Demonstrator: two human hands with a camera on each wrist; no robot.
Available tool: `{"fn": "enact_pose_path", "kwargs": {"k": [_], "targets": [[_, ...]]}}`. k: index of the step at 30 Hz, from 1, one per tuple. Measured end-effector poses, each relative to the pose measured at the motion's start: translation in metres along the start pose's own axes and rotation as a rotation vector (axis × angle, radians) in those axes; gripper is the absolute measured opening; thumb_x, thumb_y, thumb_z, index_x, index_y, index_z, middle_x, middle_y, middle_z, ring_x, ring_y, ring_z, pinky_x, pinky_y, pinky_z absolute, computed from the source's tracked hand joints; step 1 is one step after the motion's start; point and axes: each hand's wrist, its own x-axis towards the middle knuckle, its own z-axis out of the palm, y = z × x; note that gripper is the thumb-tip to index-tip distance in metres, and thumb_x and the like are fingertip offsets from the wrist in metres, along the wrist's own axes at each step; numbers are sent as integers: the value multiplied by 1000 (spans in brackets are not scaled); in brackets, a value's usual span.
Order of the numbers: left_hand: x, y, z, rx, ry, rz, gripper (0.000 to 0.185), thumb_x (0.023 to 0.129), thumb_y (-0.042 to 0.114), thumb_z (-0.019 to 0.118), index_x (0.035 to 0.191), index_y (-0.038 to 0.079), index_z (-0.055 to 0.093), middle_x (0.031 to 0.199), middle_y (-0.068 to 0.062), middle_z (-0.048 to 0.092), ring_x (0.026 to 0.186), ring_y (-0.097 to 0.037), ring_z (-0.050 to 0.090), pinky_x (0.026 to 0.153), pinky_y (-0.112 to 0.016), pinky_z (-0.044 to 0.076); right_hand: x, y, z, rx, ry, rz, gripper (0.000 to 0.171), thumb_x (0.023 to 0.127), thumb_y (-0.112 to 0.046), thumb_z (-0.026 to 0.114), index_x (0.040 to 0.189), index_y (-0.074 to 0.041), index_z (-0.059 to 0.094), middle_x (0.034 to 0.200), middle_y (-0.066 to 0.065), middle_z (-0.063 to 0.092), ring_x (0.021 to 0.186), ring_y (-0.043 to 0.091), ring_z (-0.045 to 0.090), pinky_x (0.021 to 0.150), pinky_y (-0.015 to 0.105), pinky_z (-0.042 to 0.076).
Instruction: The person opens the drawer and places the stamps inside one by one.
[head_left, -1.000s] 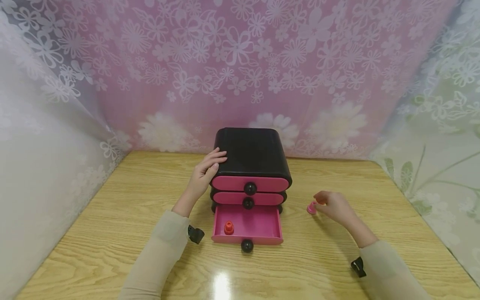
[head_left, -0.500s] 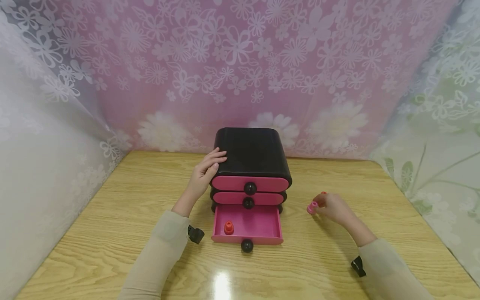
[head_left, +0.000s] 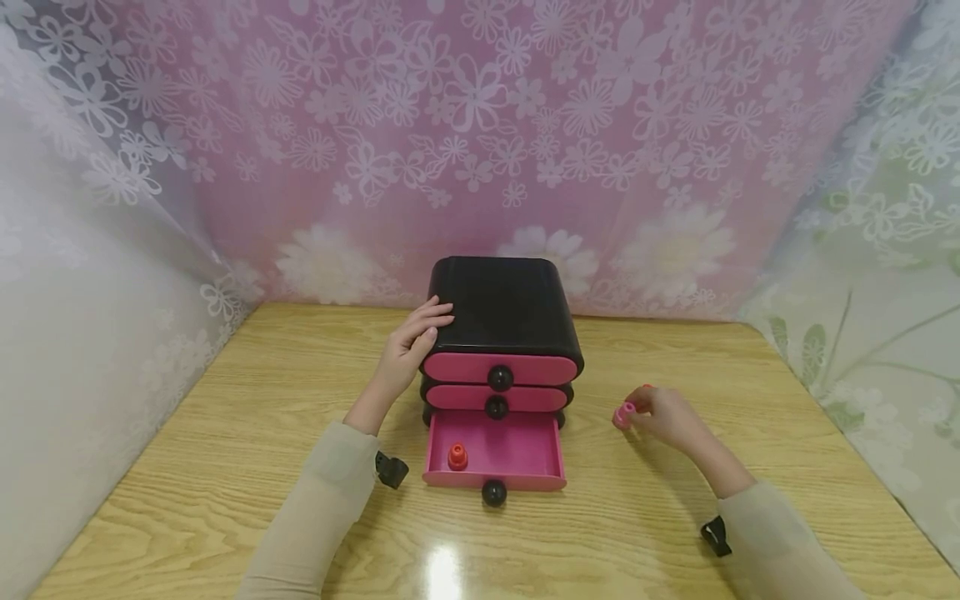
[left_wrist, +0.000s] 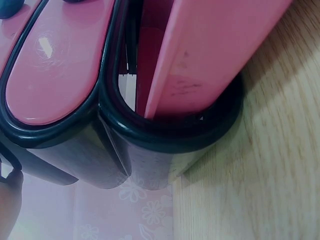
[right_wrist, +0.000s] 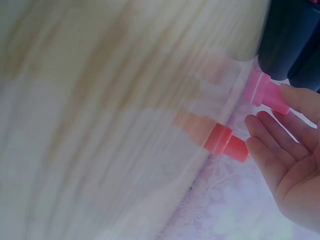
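Observation:
A small black drawer cabinet (head_left: 498,304) with pink drawer fronts stands mid-table, its bottom drawer (head_left: 517,446) pulled out. Inside that drawer is a red bottle-shaped plastic piece (head_left: 457,456) with a hollow top. My left hand (head_left: 408,350) rests on the cabinet's upper left edge, fingers extended over the top; only its thumb (left_wrist: 10,200) shows in the left wrist view. To the cabinet's right, my right hand (head_left: 675,421) pinches the top of a matching pink piece (right_wrist: 265,92) between thumb and index finger. A second red piece (right_wrist: 226,142) stands close to the other fingertips, mostly hidden in the head view.
The two upper drawers, top (head_left: 457,368) and middle (head_left: 457,397), are closed; each has a round black knob. Floral curtains (head_left: 480,125) surround the wooden table (head_left: 300,375) at the back and both sides. The open drawer's knob (head_left: 494,493) sticks out toward the front.
My right hand has shifted slightly, so the pink piece's hollow top now shows and a bit of red appears behind the fingers. My left hand has stayed on the cabinet.

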Motion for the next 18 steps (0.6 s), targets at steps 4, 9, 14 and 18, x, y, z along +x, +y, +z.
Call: {"fn": "enact_pose_path", "kwargs": {"k": [4,9,14,18], "targets": [[0,0,0,4,2,-3,27,84,-17,37,106,-20,52,120,-35,42,125,-41,22,102,-46,20,-3,-5,-3,24,50,-4,15,80,-10,64,87,4,64,82,14,65,78,31,60,65,43,48],[0,2,0,10,0,-11,28,84,-17,36,107,-20,51,120,-35,42,126,-41,22,102,-47,20,-7,-13,-6,33,101,-9,18,79,-9,64,91,4,63,85,16,65,77,31,61,65,43,49],[1,2,0,10,0,-16,28,84,-17,36,107,-20,52,120,-35,42,126,-41,22,102,-47,20,-13,-22,-8,45,151,-20,21,80,-8,64,96,5,63,87,16,64,78,31,62,65,42,50],[1,3,0,9,-2,-31,28,84,-16,37,107,-19,52,121,-34,42,126,-40,22,102,-47,20,-18,-31,-9,78,191,-37,23,79,-7,64,97,7,62,89,17,64,81,33,62,69,43,50]]}}
